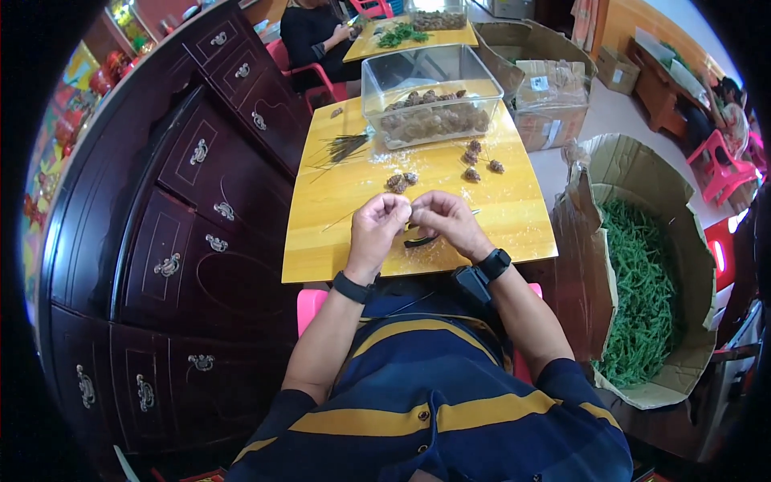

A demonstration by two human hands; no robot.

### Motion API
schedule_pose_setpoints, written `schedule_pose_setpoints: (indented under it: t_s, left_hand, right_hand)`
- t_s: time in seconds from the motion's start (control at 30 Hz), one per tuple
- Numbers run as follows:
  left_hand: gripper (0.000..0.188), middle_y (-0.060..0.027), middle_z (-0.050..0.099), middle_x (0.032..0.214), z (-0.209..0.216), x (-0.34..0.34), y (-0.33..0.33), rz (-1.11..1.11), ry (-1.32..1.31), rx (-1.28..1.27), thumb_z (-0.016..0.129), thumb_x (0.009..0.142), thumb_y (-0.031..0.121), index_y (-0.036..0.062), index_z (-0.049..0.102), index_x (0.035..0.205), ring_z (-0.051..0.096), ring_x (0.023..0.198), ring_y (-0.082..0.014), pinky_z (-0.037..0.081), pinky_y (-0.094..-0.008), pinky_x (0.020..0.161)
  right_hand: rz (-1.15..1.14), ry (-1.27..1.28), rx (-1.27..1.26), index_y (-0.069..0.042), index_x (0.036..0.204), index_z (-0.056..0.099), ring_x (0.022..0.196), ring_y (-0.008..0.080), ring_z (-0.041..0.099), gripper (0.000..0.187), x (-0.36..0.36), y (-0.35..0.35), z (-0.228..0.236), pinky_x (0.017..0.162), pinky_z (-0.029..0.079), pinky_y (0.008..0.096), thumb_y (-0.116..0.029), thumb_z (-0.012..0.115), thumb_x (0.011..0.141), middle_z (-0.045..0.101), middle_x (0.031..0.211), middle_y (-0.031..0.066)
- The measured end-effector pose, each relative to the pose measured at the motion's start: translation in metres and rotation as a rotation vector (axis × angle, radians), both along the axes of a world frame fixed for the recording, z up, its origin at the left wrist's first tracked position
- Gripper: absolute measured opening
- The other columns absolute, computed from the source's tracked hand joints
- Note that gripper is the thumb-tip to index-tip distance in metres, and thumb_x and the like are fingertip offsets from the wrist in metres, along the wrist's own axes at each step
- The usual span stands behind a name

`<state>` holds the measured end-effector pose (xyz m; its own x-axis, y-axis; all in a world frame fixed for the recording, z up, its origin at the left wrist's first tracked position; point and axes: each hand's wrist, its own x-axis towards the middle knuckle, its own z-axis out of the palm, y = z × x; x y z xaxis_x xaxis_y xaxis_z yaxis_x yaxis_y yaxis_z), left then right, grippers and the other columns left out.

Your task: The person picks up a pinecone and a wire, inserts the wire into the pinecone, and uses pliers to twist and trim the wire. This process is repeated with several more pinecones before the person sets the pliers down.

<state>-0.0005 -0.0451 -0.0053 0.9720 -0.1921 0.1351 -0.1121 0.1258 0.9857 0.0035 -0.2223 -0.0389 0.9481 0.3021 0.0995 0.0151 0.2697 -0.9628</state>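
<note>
My left hand [379, 222] and my right hand [444, 219] meet fingertip to fingertip over the near part of a yellow wooden table [337, 233]. Both are pinched together on something small between the fingers, which I cannot make out. A dark green strip [419, 240] lies curved on the table just under my right hand. Small brown pine cones [400, 181] sit in a pair a little beyond my hands, and a few more [480, 161] lie further right. Each wrist wears a black band.
A clear plastic tub [434, 96] holding brown cones stands at the table's far end, with thin dark wires [345, 147] to its left. A dark wooden cabinet [185, 209] runs along the left. An open cardboard box [642, 265] of green strands stands right. Another person [317, 36] sits at a far table.
</note>
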Motion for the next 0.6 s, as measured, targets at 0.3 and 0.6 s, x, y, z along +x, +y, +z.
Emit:
schedule_pose_setpoints:
  t_s: [0.3, 0.6]
  left_hand:
    - [0.037, -0.0079, 0.065, 0.098, -0.022, 0.02, -0.013, 0.059, -0.64, 0.8, 0.074, 0.082, 0.025, 0.0029, 0.064, 0.11, 0.062, 0.088, -0.0205, 0.051, -0.0325, 0.071]
    - [0.048, -0.0148, 0.064, 0.099, -0.01, 0.003, -0.03, -0.154, -0.601, 1.324, 0.076, 0.075, 0.03, 0.0036, 0.064, 0.112, 0.062, 0.096, -0.0345, 0.05, -0.0473, 0.08]
  right_hand:
    - [-0.464, -0.061, 0.2, -0.005, 0.105, 0.063, 0.071, 0.0076, 0.062, 0.021, 0.016, -0.015, -0.002, 0.064, 0.049, 0.0205, -0.014, 0.071, 0.088, 0.065, 0.091, -0.0005]
    - [-0.48, -0.056, 0.208, -0.006, 0.104, 0.063, 0.071, 0.0076, 0.061, 0.02, 0.016, -0.019, -0.003, 0.062, 0.048, 0.0201, -0.014, 0.072, 0.088, 0.065, 0.091, -0.0008]
